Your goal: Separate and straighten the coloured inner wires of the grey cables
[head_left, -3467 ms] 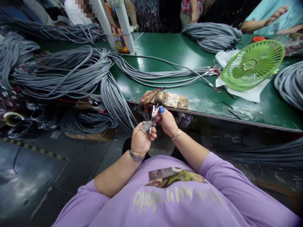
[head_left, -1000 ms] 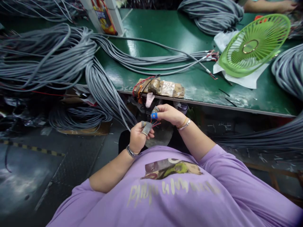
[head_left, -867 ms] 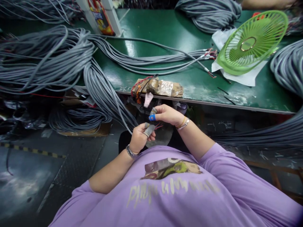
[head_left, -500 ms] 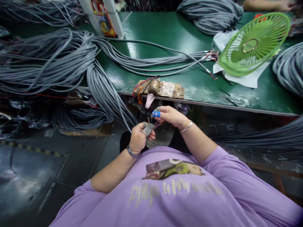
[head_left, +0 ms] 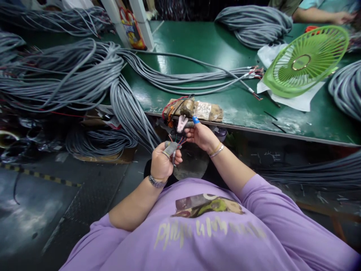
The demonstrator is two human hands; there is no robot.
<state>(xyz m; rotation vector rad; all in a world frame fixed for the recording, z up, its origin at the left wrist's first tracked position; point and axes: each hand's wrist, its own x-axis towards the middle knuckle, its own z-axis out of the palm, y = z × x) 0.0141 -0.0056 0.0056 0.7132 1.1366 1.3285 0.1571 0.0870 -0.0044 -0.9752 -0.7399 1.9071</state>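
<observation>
My left hand (head_left: 163, 160) is closed around the end of a grey cable, with grey tape on the thumb. Several thin coloured wires (head_left: 178, 141) fan out from that end toward my right hand. My right hand (head_left: 202, 136) is just beyond the wires. Its blue-wrapped thumb points up, apart from the grey-wrapped index finger, and the other fingers curl loosely; I see nothing held. The index fingertip lies by a pinkish-white piece (head_left: 182, 123) hanging at the table edge, below a taped board (head_left: 216, 112) that bears a brown motor-like lump (head_left: 187, 107) and red and black leads.
The green table (head_left: 180, 39) carries a big heap of grey cables (head_left: 81, 81), a cable coil (head_left: 255, 26) and stripped cable ends (head_left: 255, 71). A green fan (head_left: 307, 62) stands at the right on white paper. Another person's arm (head_left: 318, 15) is at the far right.
My right hand has moved forward off the wires to the pinkish-white piece, its thumb lifting away. My left hand has shifted slightly left with the cable. The camera view has tilted a little.
</observation>
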